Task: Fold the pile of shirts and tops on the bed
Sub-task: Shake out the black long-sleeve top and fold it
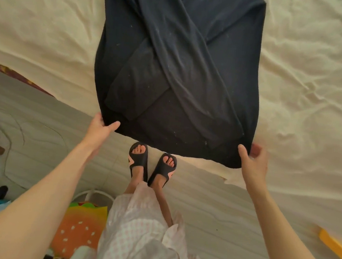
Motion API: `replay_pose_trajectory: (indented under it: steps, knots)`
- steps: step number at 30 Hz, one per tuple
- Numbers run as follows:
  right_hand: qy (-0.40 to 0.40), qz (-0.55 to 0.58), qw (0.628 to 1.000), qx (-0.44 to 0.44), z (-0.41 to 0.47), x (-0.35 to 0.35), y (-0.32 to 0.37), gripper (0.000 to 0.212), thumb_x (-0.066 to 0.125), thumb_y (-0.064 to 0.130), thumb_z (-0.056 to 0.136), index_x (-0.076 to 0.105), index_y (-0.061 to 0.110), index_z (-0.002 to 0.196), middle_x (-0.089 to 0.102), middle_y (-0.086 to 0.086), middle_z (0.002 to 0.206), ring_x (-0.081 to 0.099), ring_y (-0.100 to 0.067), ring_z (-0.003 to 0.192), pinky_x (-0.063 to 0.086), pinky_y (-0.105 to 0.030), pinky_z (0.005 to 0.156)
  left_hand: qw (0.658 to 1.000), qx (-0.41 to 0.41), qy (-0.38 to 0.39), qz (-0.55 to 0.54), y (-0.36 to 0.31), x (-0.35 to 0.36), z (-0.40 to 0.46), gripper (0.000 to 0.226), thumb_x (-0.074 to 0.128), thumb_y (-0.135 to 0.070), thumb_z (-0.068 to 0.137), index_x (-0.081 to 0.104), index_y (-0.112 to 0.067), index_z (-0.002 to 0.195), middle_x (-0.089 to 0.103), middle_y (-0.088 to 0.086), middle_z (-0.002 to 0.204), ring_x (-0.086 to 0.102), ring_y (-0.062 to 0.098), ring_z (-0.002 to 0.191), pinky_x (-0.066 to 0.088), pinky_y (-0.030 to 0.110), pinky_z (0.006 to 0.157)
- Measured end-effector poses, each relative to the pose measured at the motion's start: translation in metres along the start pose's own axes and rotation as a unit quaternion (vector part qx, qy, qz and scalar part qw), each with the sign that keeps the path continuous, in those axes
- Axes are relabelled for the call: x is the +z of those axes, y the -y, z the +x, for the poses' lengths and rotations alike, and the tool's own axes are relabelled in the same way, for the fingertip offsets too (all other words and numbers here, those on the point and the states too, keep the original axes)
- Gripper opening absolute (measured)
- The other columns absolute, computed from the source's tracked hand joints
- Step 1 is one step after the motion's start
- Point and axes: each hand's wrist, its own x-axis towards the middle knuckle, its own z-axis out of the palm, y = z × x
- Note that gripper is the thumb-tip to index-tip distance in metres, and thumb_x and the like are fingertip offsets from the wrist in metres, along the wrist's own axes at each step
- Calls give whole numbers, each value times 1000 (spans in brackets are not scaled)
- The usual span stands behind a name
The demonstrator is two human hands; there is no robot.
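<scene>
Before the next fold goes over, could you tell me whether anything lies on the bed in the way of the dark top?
Nothing visible does. Both hands, left and right, already pinch the dark top; only bare cream sheet shows around it.

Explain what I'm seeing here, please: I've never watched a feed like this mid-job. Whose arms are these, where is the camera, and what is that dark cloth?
There is no machine: a person works with bare hands, and the single camera sits on their head, looking forward and down. That is why you see their own arms, their pale patterned garment and their dark sandals on the floor. The left hand and the right hand each pinch a near corner of a dark long-sleeved top. Its sleeves are already folded in and crossed over the body. The far part lies on the cream bed sheet; the near edge hangs lifted past the bed's edge. No pile of other shirts shows in this view.
</scene>
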Motion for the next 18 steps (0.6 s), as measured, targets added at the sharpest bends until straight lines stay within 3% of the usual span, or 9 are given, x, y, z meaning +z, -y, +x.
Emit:
replay_pose_trajectory:
  steps: [2,6,9,14,18]
  knots:
    - [44,36,998,38,4,-2,2,36,62,25,91,55,9,123,63,-3,110,61,-16,96,50,-33,87,997,-35,24,64,10,0,-7,50,60,-10,90,42,-5,136,52,13,135,47,29,126,39,43,105]
    - [122,94,979,136,0,-5,7,27,61,18,91,60,5,115,65,-5,98,60,-15,82,47,-29,78,990,-78,6,115,30,-9,-34,31,57,-18,93,57,2,117,60,19,121,54,34,113,42,39,91]
    - [149,169,951,211,-11,-16,9,25,57,18,94,57,3,114,64,-10,106,61,-18,85,49,-38,89,995,-92,-2,40,38,-26,-63,28,44,-26,99,56,-3,110,59,19,119,55,30,108,45,41,92]
    - [123,257,930,232,-45,-45,13,37,46,21,100,46,2,131,57,-10,122,56,-25,104,48,-38,84,983,-95,-41,-149,17,-53,-116,33,34,-27,103,49,-8,124,56,11,124,55,27,112,47,41,88]
    - [115,265,926,242,-73,-67,25,36,47,16,99,46,-1,131,55,-13,125,54,-25,103,48,-36,81,977,-105,-48,-178,-12,-60,-156,30,35,-30,102,51,-10,117,62,10,104,63,24,87,56,31,71]
